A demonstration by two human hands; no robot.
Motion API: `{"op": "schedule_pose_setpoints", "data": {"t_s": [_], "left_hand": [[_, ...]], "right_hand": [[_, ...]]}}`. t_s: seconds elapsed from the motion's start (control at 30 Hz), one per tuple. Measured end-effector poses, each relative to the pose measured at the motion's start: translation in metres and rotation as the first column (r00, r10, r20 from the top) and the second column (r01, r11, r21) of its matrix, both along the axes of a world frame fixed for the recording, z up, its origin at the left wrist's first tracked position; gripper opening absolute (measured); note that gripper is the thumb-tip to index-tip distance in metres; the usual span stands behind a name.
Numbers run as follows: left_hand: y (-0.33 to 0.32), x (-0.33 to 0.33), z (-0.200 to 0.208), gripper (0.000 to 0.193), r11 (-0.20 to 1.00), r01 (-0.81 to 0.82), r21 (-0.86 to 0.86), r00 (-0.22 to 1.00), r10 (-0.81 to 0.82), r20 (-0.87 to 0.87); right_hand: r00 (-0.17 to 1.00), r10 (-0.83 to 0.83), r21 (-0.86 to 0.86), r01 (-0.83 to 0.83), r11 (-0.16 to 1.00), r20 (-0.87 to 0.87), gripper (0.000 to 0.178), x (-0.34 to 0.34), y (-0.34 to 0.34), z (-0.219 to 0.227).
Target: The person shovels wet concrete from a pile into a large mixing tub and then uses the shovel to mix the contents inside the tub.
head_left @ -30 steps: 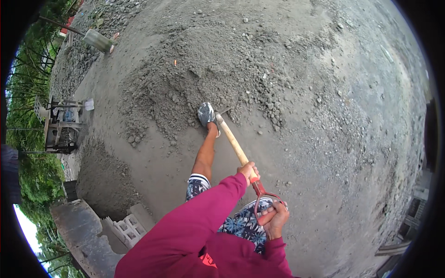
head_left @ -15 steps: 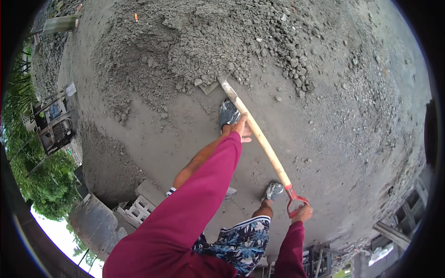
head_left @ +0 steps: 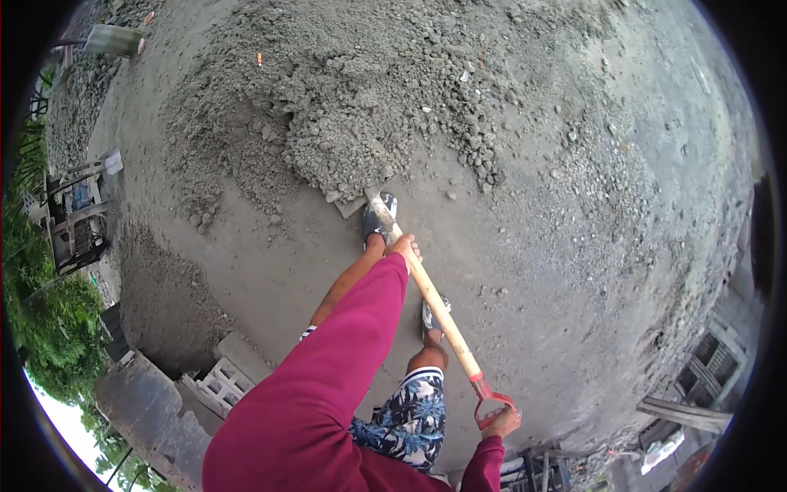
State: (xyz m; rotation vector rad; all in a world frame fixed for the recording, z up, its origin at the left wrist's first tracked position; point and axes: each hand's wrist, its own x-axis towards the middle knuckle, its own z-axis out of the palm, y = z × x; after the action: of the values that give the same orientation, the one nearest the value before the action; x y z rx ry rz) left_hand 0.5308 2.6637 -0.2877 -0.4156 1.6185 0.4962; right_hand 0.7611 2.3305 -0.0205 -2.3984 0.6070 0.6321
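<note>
A shovel [head_left: 438, 305] with a pale wooden shaft and a red D-shaped handle slants across the middle of the view. My left hand [head_left: 405, 247] wraps round the shaft low down, close to the blade. Up at the other end, my right hand [head_left: 502, 422] is closed on the red handle. The metal blade [head_left: 352, 207] lies at the near edge of a heap of damp grey gravelly mix [head_left: 348, 152], which covers most of it. My left foot [head_left: 377, 220] stands right beside the blade; my right foot [head_left: 434, 318] is farther back, partly behind the shaft.
Loose lumps [head_left: 479, 156] trail off the heap's right side. Hollow concrete blocks [head_left: 221, 385] and a worn flat sheet [head_left: 143, 406] lie at lower left, beside a smaller pile [head_left: 164, 303]. A metal frame [head_left: 78, 213] stands at far left, and a wooden beam [head_left: 684, 414] at lower right.
The shovel has come nearer and to the left, with mix heaped over its blade. My left hand's fingers, stretched out before, now wrap the shaft. My right foot has stepped forward.
</note>
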Motion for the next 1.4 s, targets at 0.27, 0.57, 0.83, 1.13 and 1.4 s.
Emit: {"op": "schedule_pose_setpoints", "data": {"t_s": [0.27, 0.57, 0.83, 1.13, 1.4], "left_hand": [[-0.143, 0.057, 0.171, 0.015, 0.997, 0.001, 0.071, 0.996, 0.005, -0.093], [-0.330, 0.099, 0.267, 0.019, 0.999, 0.016, 0.048, 0.983, -0.024, 0.184], [-0.366, -0.014, 0.338, 0.021, 0.979, -0.206, 0.012, 0.952, 0.197, 0.236], [-0.318, -0.419, 0.466, 0.014, 0.680, -0.545, 0.491, 0.733, 0.671, -0.114], [-0.388, -0.772, 0.760, 0.021, 0.005, -0.335, 0.942, 0.385, 0.913, 0.132]], "right_hand": [[0.995, 0.096, 0.032, -0.095, 0.995, -0.031, 0.020, 0.058, -0.185, 0.152], [0.876, 0.444, -0.229, -0.479, 0.847, -0.188, 0.027, 0.055, -0.316, 0.329], [0.759, 0.613, -0.156, -0.647, 0.746, -0.217, 0.034, -0.015, -0.303, 0.367], [0.118, 0.965, 0.360, -0.912, 0.198, -0.232, 0.042, -0.166, -0.155, 0.277], [0.290, 0.908, 0.894, -0.417, -0.165, 0.303, 0.023, -0.518, 0.001, 0.380]]}}
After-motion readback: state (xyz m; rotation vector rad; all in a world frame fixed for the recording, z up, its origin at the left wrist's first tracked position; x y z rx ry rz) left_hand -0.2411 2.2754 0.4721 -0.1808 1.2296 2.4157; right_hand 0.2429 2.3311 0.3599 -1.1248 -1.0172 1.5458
